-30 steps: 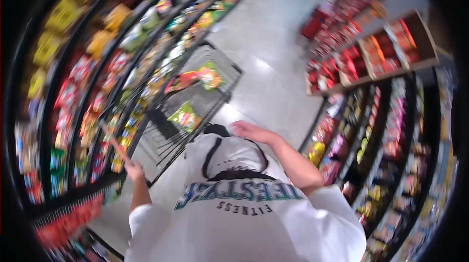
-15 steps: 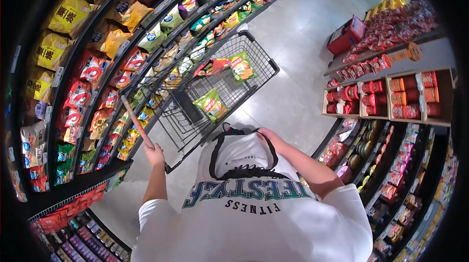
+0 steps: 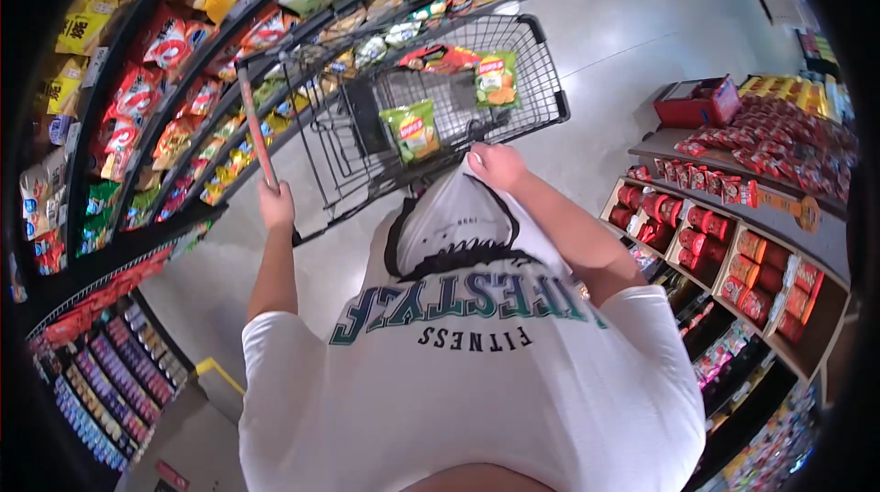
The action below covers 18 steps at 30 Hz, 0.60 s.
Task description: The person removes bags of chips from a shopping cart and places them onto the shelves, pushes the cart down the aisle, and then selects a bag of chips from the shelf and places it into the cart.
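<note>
My left hand (image 3: 276,206) is wrapped round the near end of the pinkish-red handle (image 3: 254,125) of a black wire shopping cart (image 3: 561,79). Two green bags of chips lie inside: one green bag (image 3: 412,131) nearer me, another green bag (image 3: 497,81) towards the far end. A red snack bag (image 3: 440,59) is beside the farther one. Closed on the front of the white T-shirt (image 3: 458,244), my right hand (image 3: 496,167) draws the cloth out to a peak by the cart's near side. Its fingertips are partly hidden.
Shelves of snack bags (image 3: 170,43) curve along the left and behind the cart. On the right stand wooden bins of red jars (image 3: 704,233), a ledge with red packets (image 3: 779,139) and a red box (image 3: 697,102). Grey floor (image 3: 605,52) extends beyond the cart.
My view has turned, and the cart now appears higher and more level. My right hand has moved from the waist towards the cart, pulling the shirt front outward. The left stays on the handle.
</note>
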### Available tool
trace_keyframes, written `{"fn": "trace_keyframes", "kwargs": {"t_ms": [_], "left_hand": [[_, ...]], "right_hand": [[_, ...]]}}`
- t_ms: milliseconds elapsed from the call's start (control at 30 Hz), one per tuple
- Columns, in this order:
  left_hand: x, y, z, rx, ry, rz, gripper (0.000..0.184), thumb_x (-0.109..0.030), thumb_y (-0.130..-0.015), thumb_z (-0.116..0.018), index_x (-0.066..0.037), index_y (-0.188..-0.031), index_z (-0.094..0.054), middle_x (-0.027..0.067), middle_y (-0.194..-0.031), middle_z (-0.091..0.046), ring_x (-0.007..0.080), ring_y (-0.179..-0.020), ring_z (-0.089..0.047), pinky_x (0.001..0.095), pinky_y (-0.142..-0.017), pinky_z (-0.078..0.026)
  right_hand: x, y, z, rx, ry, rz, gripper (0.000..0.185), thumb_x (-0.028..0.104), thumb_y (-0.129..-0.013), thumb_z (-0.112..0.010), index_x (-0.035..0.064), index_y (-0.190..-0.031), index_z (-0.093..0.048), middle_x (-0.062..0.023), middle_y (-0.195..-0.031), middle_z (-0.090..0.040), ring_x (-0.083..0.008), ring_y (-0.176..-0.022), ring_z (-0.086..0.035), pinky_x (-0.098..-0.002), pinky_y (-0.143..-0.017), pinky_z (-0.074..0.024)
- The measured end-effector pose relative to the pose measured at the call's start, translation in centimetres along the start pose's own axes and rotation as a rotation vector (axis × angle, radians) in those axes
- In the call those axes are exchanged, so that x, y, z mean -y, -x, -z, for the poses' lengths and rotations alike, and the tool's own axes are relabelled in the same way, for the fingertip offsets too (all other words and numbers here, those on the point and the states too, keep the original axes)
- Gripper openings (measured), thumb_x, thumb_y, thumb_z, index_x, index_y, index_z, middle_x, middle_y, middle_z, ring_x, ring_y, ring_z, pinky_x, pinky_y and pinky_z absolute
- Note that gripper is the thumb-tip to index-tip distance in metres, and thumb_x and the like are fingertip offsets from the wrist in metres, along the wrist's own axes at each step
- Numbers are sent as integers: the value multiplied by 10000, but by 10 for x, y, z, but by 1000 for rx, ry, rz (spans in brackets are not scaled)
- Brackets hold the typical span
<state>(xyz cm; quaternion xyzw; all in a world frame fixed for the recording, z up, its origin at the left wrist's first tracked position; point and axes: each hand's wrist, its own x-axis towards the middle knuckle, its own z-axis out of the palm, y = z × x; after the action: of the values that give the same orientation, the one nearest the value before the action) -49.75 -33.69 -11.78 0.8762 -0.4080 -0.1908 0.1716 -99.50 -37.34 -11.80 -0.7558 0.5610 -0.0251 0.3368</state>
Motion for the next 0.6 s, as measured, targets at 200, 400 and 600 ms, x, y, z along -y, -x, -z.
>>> {"fn": "trace_keyframes", "kwargs": {"t_ms": [200,400,600], "left_hand": [[-56,12,-6,-426,116,-262,428,-240,-915,-649,-40,-1273,-525,98,-1057,-580,274,-956,-553,380,-897,-450],[-251,103,9,611,854,-260,179,-103,-959,-587,-41,-1120,-632,12,-964,-582,118,-911,-561,264,-839,-463],[-350,139,-4,930,657,-549,192,-106,-891,-682,-34,-1068,-656,63,-981,-615,166,-902,-583,297,-835,-478]], "right_hand": [[-53,-34,28,231,-203,86,310,354,-935,-584,65,-824,-566,-196,-816,-651,-403,-799,-631,-480,-694,-496],[-137,-98,51,321,-59,3,202,273,-923,-590,75,-961,-590,-217,-914,-671,-409,-918,-645,-475,-805,-508],[-217,-136,55,467,98,-63,263,279,-918,-577,65,-1064,-617,-223,-1033,-684,-382,-1020,-644,-456,-915,-498]]}}
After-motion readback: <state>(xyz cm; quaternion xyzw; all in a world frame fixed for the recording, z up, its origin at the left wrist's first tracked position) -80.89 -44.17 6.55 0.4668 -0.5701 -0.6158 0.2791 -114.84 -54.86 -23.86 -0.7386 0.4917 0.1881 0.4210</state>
